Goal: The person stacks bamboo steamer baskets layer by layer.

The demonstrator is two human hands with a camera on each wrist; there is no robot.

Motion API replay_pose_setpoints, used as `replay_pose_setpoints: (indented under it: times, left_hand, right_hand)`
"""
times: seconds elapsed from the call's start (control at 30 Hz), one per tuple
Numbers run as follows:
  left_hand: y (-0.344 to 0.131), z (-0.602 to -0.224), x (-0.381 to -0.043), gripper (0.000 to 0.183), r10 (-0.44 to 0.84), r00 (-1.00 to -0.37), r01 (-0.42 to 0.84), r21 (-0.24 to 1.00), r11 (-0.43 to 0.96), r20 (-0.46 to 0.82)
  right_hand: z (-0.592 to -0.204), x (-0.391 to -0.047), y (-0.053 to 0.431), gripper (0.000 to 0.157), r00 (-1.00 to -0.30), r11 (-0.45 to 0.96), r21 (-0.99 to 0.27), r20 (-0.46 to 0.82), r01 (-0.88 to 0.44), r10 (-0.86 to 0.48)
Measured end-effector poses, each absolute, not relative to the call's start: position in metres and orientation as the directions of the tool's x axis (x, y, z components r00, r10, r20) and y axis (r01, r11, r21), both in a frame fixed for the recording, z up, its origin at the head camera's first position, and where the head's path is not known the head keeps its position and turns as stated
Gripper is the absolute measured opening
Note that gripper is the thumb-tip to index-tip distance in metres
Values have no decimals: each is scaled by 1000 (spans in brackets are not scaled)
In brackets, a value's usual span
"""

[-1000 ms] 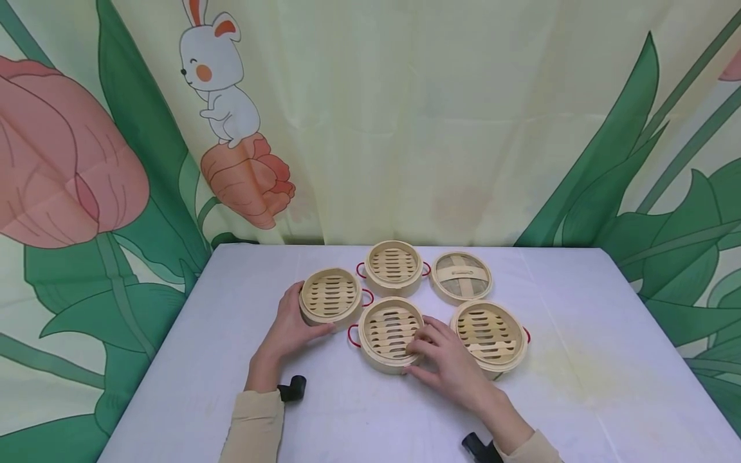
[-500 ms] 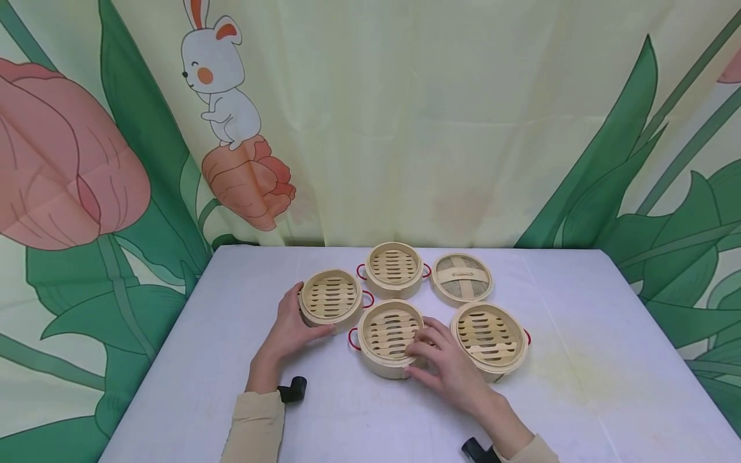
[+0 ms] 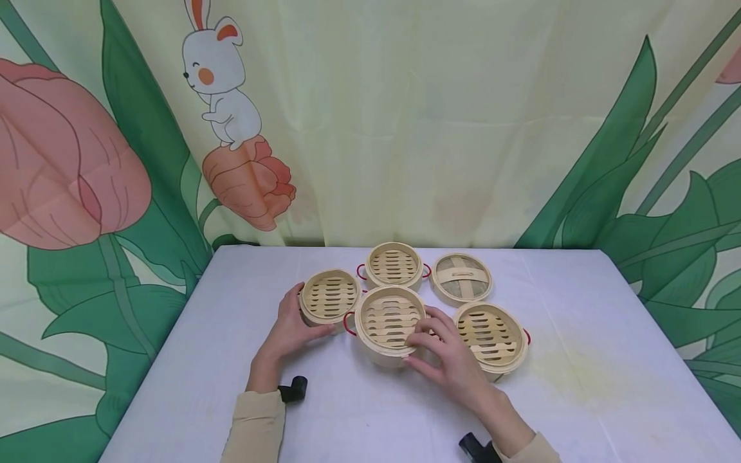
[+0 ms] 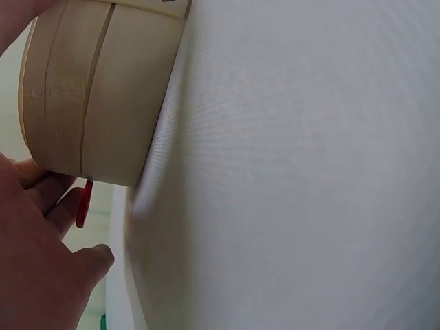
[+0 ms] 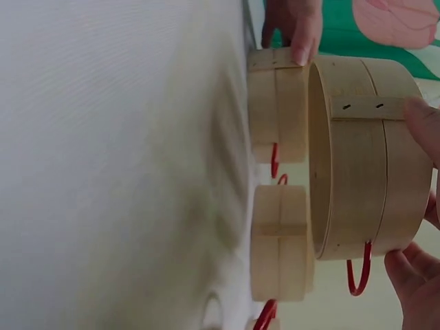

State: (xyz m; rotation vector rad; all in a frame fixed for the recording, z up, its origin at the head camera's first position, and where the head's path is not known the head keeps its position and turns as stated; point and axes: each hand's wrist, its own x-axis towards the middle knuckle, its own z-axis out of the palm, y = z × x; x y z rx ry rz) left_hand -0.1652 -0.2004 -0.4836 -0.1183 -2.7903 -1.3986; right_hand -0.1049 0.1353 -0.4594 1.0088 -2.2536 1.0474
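Observation:
My right hand (image 3: 450, 360) pinches the right side of a round bamboo steamer basket (image 3: 389, 316) with red handles. In the right wrist view this steamer basket (image 5: 364, 158) hangs raised off the white cloth, its underside facing the cloth. To the left, my left hand (image 3: 289, 325) holds another steamer basket (image 3: 331, 294), fingers round its left side and thumb along the front. That basket (image 4: 110, 89) rests on the cloth in the left wrist view, a red handle by the fingers (image 4: 58, 199).
A third steamer basket (image 3: 395, 265) stands behind the raised one. A bamboo lid (image 3: 461, 283) with crossed strips lies at the back right. Another slatted steamer basket (image 3: 489, 337) sits right of my right hand. A white cloth (image 3: 590, 334) covers the table, before a printed curtain.
My right hand has lifted the middle steamer basket up off the cloth, and it now overlaps the left basket's red handle. My left hand stays on its basket.

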Motion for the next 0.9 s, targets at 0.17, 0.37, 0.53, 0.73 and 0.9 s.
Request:
replay_pose_setpoints:
  times: [0.17, 0.37, 0.53, 0.73, 0.9]
  left_hand:
    - [-199, -485, -165, 118, 50, -998, 63, 801, 596, 41]
    - [-200, -486, -165, 117, 48, -997, 71, 801, 595, 52]
    - [-199, -485, -165, 117, 47, -998, 60, 807, 587, 40]
    - [-200, -484, -163, 115, 44, -998, 55, 814, 578, 37]
    - [-201, -485, -164, 112, 57, -997, 81, 808, 584, 59]
  right_hand:
    - [-453, -111, 129, 20, -619, 412, -470, 669, -781, -411]
    - [-447, -119, 116, 29, -609, 396, -472, 694, -787, -384]
    - [-442, -125, 104, 28, -612, 391, -481, 700, -785, -367]
    - [-438, -136, 91, 22, -580, 394, -446, 735, -804, -351]
    - [-436, -146, 79, 25, -551, 397, -415, 764, -819, -336]
